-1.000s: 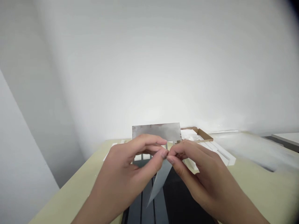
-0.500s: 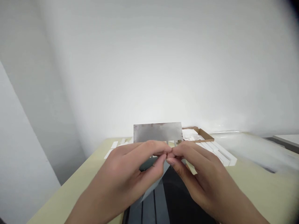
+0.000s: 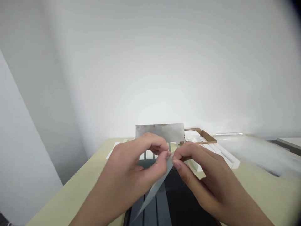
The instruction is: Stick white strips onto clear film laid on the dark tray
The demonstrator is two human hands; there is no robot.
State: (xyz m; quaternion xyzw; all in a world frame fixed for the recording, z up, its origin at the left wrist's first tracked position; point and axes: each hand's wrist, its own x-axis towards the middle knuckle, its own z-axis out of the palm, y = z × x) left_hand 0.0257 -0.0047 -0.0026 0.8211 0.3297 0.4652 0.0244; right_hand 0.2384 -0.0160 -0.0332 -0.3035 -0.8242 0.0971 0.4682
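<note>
My left hand [image 3: 138, 166] pinches the corner of a thin translucent film [image 3: 155, 186] between thumb and forefinger. Close against it, my right hand [image 3: 197, 169] is pinched on the film's tip too, fingertips a small gap from the left ones. From the fingers the film slants down to the left, partly behind the left hand. Below both hands lies a black panel [image 3: 183, 197] with grey strips [image 3: 150, 210] along its left part. Just past the hands stands a grey metal plate [image 3: 162, 130] with slots in its lower part, which the hands partly cover.
Long white blocks [image 3: 225, 153] lie on the pale yellow table [image 3: 87, 182] at the right. Behind them is an open cardboard box [image 3: 208, 138] with white pieces inside. A clear plastic sheet [image 3: 263, 153] spreads further right. A white wall [image 3: 160, 69] closes off the back.
My fingertips have drawn slightly apart, and the film's corner now shows between them. The film's slanting edge is more visible below the left hand.
</note>
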